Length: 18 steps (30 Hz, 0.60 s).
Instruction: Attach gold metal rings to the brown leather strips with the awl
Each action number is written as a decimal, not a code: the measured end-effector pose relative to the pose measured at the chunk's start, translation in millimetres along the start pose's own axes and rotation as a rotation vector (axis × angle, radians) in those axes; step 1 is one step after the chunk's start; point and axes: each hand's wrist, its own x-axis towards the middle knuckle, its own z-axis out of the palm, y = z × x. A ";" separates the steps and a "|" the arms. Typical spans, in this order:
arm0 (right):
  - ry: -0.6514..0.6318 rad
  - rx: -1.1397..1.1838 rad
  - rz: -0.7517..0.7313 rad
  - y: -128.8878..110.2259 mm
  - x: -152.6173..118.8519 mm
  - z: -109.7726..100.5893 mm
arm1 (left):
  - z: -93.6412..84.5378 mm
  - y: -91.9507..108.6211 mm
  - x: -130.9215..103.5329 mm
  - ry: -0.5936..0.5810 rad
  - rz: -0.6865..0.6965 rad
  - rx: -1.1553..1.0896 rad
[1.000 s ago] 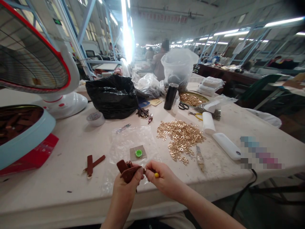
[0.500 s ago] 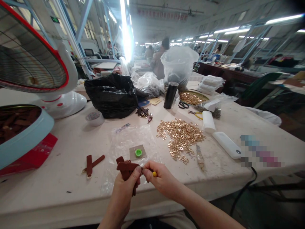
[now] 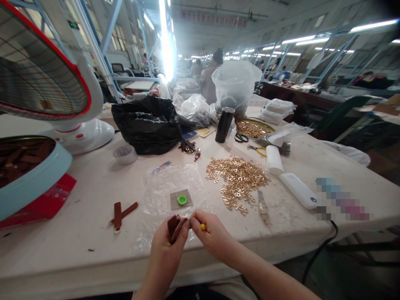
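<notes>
Several brown leather-like straps (image 3: 174, 229) are bunched in my left hand (image 3: 166, 250), its fingers wrapped round them. My right hand (image 3: 210, 234) is closed on a thin tool whose yellow rounded end (image 3: 203, 227) sticks out between the fingers; the rest of the tool is hidden. The fingertips of both hands nearly meet at the straps' right end. Just beyond them a small green cup (image 3: 181, 200) sits on a brownish square (image 3: 173, 205), on a clear plastic sheet (image 3: 156, 183). Two brown straps (image 3: 117, 214) with gold rings lie crossed to the left.
A heap of gold rings (image 3: 237, 175) spreads right of the sheet, near a taped blade-like tool (image 3: 263, 208). At left stand a tin (image 3: 46, 179) of brown straps and a fan (image 3: 84, 133). Farther back are a black bag (image 3: 145, 129), dark cylinder (image 3: 224, 125) and scissors (image 3: 241, 137).
The straps in my left hand have turned and dropped lower, now showing end-on between thumb and fingers. My right hand has stayed almost in place with the yellow-ended tool.
</notes>
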 end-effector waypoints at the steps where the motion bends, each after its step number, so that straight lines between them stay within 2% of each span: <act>1: 0.021 -0.009 0.002 0.6 0.2 1.0 | 0.5 0.4 -0.3 0.004 -0.007 -0.020; 4: -0.012 0.049 0.008 1.6 0.3 1.1 | -1.4 -0.3 1.6 -0.014 -0.191 -0.105; 6: -0.055 0.060 -0.032 1.1 -0.1 -2.5 | -6.3 -1.6 4.4 -0.089 -0.381 -0.221; 8: -0.051 -0.006 -0.142 -0.2 -0.3 -8.6 | -12.1 -2.7 6.8 -0.207 -0.490 -0.380; 11: -0.036 -0.133 -0.401 -1.8 1.5 -17.7 | -17.1 -2.8 7.4 -0.341 -0.502 -0.530; 13: -0.054 -0.162 -0.517 -1.8 3.8 -20.9 | -16.9 -1.6 5.6 -0.367 -0.504 -0.551; 18: -0.051 -0.123 -0.513 -0.9 7.0 -20.8 | -13.9 6.1 -4.4 -0.295 -0.490 -0.385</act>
